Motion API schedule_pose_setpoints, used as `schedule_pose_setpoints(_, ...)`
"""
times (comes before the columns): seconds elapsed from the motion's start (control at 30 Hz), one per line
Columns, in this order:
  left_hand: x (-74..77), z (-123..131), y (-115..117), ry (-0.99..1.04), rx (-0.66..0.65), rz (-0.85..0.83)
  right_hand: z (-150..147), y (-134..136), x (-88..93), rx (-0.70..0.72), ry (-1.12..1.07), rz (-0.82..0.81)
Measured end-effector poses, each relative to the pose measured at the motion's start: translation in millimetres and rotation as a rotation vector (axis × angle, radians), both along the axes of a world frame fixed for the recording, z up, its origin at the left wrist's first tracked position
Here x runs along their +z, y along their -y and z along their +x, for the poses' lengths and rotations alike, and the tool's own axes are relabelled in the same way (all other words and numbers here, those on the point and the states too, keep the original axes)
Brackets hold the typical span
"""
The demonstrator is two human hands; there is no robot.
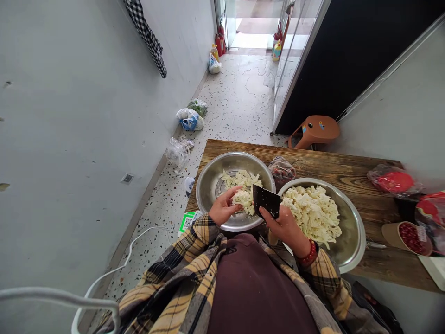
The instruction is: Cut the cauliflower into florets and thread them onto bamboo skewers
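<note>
My left hand (224, 207) holds a piece of cauliflower (244, 199) over the left steel bowl (208, 178), with fingers curled round it. Loose cauliflower florets (239, 178) lie in that bowl behind the piece. My right hand (283, 225) grips a cleaver (266, 200) with a dark, broad blade, bits of cauliflower stuck to it. The blade stands just right of the held piece; whether they touch I cannot tell. Beside my right hand, a second steel bowl (352, 232) carries a big heap of cut cauliflower (313, 213).
A wooden table (351, 174) bears both bowls, a bagged dark red item (281, 170), a red thing in plastic (394, 180) and a paper tub of red pieces (412, 236). An orange stool (316, 130) stands behind. Bags (190, 119) line the left wall; a white cable (128, 260) hangs nearby.
</note>
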State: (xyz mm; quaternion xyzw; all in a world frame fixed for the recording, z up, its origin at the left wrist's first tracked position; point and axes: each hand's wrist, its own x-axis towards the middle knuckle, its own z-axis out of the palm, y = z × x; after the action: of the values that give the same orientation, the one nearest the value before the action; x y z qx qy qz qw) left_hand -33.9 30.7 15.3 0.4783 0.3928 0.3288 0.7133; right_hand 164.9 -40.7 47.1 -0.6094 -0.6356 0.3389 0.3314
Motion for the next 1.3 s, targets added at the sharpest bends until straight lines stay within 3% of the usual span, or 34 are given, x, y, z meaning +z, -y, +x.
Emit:
schedule_pose_setpoints(0.23,-2.8,6.8,-0.5,-0.119,-0.001,0.174,3.5,5.0,1.3,0.034,0.050,0.200)
schedule_pose_setpoints(0.67,2.0,23.6,1.4,-0.175,-0.002,0.220,19.1,10.6,1.3,0.028,0.001,0.069)
schedule_pose_setpoints(1.03,0.4,32.1,4.9,-0.295,-0.022,0.335,23.1,10.5,-1.6,0.018,0.074,0.186)
schedule_pose_setpoints(1.3,8.4,36.3,6.4,-0.343,-0.017,0.508,23.0,12.5,-9.8,0.057,0.196,0.234)
